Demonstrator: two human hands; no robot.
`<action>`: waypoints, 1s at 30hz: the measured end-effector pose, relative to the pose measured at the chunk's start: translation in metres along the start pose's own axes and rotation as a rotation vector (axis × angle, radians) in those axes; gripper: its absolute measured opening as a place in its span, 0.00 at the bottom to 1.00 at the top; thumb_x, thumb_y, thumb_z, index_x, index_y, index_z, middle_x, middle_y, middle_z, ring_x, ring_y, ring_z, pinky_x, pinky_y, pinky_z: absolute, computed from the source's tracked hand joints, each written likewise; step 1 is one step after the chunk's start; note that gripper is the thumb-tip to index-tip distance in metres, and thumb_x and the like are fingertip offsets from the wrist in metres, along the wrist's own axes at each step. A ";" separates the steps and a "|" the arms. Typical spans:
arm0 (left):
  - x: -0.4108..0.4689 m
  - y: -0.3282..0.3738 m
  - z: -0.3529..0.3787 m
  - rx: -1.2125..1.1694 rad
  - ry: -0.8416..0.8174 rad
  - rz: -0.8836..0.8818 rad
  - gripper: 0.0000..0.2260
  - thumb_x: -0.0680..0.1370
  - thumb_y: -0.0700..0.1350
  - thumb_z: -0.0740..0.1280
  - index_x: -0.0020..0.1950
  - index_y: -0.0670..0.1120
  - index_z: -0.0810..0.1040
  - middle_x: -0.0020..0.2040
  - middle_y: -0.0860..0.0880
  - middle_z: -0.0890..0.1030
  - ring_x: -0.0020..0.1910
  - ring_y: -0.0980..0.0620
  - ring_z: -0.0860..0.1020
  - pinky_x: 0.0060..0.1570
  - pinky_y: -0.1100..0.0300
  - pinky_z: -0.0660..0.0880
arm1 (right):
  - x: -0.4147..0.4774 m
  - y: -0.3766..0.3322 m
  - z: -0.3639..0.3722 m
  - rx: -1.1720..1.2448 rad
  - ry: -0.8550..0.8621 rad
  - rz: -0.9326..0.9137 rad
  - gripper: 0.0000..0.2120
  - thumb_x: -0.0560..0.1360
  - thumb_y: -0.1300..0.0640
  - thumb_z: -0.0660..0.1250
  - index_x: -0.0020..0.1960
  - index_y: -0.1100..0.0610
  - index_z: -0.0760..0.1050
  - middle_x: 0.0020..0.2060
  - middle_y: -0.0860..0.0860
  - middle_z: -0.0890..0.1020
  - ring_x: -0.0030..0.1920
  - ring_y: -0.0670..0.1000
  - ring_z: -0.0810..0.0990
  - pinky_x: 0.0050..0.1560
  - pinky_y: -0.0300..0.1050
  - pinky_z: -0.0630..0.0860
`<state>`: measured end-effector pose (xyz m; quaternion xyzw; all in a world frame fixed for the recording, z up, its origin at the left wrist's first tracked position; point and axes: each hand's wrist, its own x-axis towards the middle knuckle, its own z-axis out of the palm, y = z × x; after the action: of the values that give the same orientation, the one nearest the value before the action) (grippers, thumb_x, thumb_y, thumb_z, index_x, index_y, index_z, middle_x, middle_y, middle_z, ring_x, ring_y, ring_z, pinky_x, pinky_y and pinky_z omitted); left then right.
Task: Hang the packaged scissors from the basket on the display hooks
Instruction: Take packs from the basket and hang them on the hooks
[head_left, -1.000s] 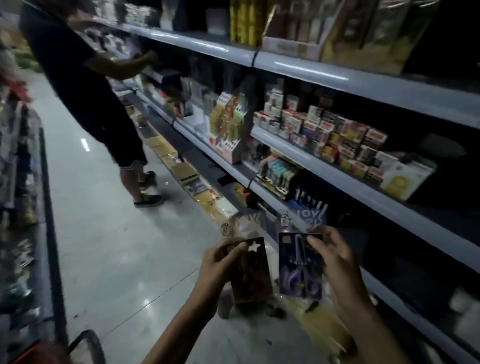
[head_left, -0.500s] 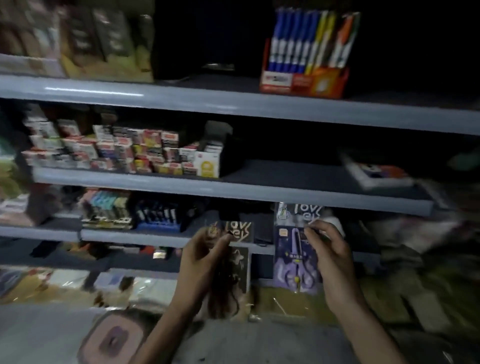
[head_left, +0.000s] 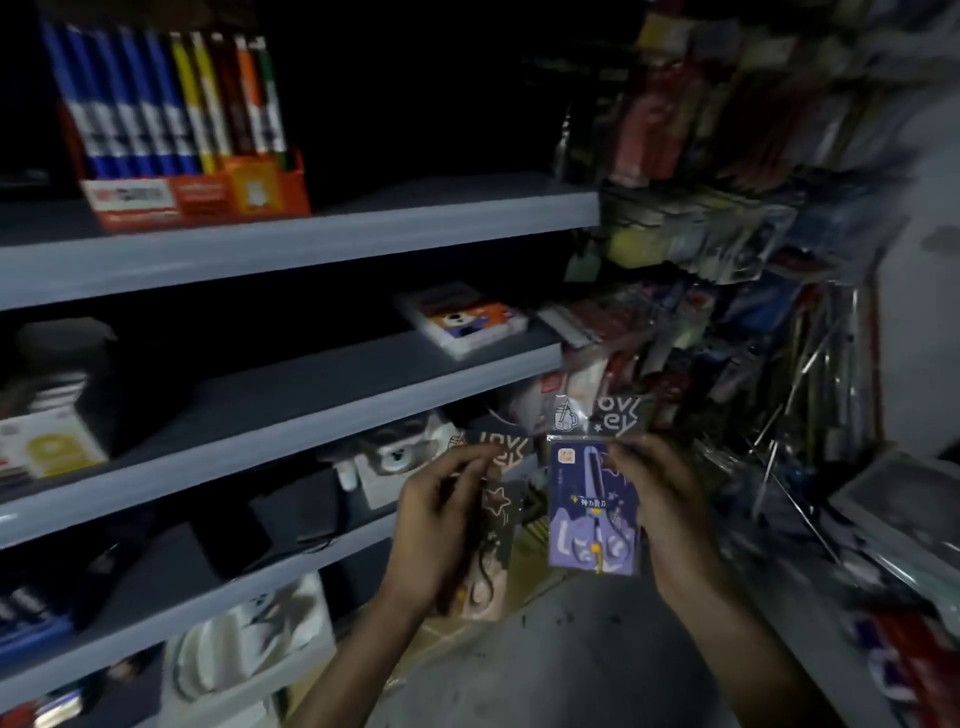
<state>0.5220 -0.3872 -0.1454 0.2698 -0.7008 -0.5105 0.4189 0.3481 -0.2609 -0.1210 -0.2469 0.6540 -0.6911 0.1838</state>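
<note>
Two grips, both closed; left hand (head_left: 441, 525) pinches the dark scissors pack (head_left: 501, 514). Right hand (head_left: 670, 514) pinches the purple scissors pack (head_left: 587, 514).

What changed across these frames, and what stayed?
The view swung right: the aisle and the other person dropped out, and the marker box and hanging packets came in. Unchanged: the left hand grips the dark scissors pack, the right hand the purple scissors pack.

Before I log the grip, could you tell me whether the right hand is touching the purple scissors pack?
Touching: the head view shows the right hand pinching the purple scissors pack near its top right corner.
</note>
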 end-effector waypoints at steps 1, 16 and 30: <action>0.010 0.000 0.015 0.002 -0.015 -0.008 0.12 0.86 0.39 0.64 0.57 0.52 0.86 0.53 0.62 0.86 0.55 0.63 0.83 0.54 0.69 0.76 | 0.010 -0.002 -0.010 0.003 0.010 0.002 0.05 0.81 0.61 0.68 0.52 0.64 0.78 0.40 0.50 0.86 0.41 0.49 0.86 0.35 0.36 0.77; 0.133 0.031 0.224 0.029 -0.097 -0.001 0.15 0.85 0.33 0.60 0.55 0.46 0.85 0.51 0.65 0.86 0.52 0.66 0.83 0.47 0.73 0.75 | 0.181 -0.008 -0.148 -0.062 -0.102 -0.119 0.06 0.82 0.59 0.67 0.50 0.61 0.79 0.44 0.48 0.84 0.47 0.47 0.84 0.43 0.35 0.78; 0.251 0.003 0.252 0.072 0.070 -0.083 0.15 0.84 0.34 0.62 0.55 0.49 0.86 0.52 0.56 0.88 0.54 0.56 0.85 0.56 0.54 0.81 | 0.340 0.007 -0.127 0.002 -0.118 -0.088 0.05 0.80 0.57 0.70 0.46 0.56 0.81 0.43 0.53 0.84 0.47 0.55 0.84 0.48 0.53 0.79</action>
<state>0.1783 -0.4645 -0.0967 0.3312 -0.6919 -0.4921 0.4117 -0.0017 -0.3547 -0.0963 -0.3156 0.6300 -0.6833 0.1916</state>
